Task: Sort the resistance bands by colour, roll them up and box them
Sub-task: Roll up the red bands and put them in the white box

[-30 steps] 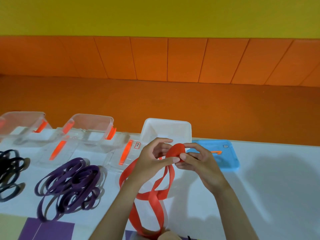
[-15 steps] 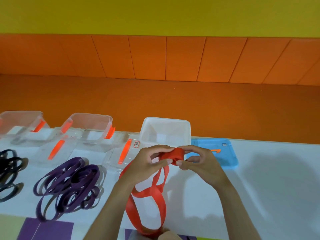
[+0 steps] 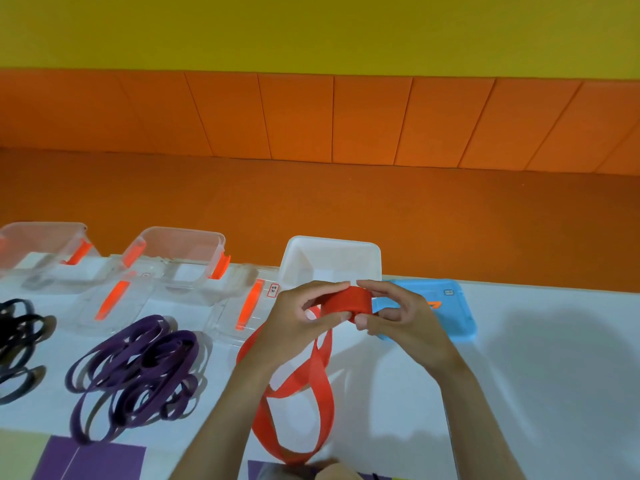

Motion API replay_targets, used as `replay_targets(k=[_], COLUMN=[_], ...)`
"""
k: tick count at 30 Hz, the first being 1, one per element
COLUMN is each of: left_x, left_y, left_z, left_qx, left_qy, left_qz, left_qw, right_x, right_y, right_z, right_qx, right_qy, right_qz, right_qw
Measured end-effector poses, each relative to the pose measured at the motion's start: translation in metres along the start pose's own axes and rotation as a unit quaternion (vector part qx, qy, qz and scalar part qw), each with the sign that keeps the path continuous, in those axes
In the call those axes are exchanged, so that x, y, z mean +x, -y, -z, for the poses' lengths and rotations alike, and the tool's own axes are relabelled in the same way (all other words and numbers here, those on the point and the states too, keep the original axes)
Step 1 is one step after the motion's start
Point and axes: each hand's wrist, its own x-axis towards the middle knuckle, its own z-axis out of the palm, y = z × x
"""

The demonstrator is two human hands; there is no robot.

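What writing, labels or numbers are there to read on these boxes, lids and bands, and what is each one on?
Red-bordered sticker on the middle clear lid: dark characters, too small and blurred to read.
Small sticker on the left clear lid: too small to read.
White sticker on the blue lid: blurred, unreadable.
Red resistance band and purple bands: no print shows.

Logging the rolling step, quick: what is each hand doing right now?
Left hand: closed, pinching the rolled part of the red band.
Right hand: closed, gripping the same roll from the other side.
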Motion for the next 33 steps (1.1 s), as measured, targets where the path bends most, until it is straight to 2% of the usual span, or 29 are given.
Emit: replay_targets(k=[3,7,12,13,15,18,22,25,29,33], left_x=[0.004,0.009,0.014,0.015,0.013,0.007,0.008,0.006,0.001,0.004], left_y=[-0.004,-0.009,-0.014,-0.014,-0.011,-0.010,-0.011,-0.009,-0.008,-0.020], left_z=[-0.003,-0.006,0.000,0.003,0.005,-0.002,-0.012,-0.015,-0.009,-0.003], left_qx=[-0.012,-0.053,-0.033,-0.016,0.026,0.044,0.051,-0.012,-0.061,-0.074], left_qy=[-0.005,-0.001,0.008,0.012,0.027,0.039,0.039,0.009,-0.003,-0.013], left_qz=[0.031,0.043,0.045,0.045,0.046,0.054,0.056,0.059,0.050,0.045], left_qw=[0.999,0.998,0.998,0.999,0.998,0.997,0.996,0.998,0.997,0.996], right_x=[0.002,0.001,0.004,0.005,0.006,0.008,0.010,0.007,-0.001,-0.005], right_y=[0.004,-0.001,-0.010,-0.010,-0.005,0.005,0.009,0.008,0.007,0.006], right_z=[0.003,0.001,-0.007,-0.007,-0.002,0.010,0.011,0.010,0.011,0.002], right_qx=[0.023,0.122,0.198,0.177,0.054,-0.102,-0.149,-0.090,0.097,0.145], right_qy=[0.002,0.004,0.043,0.055,0.057,0.053,0.034,0.023,0.010,0.017], right_qz=[0.023,0.013,0.016,0.010,0.003,0.005,0.020,0.013,0.033,0.046], right_qw=[0.999,0.992,0.979,0.983,0.997,0.993,0.988,0.996,0.995,0.988])
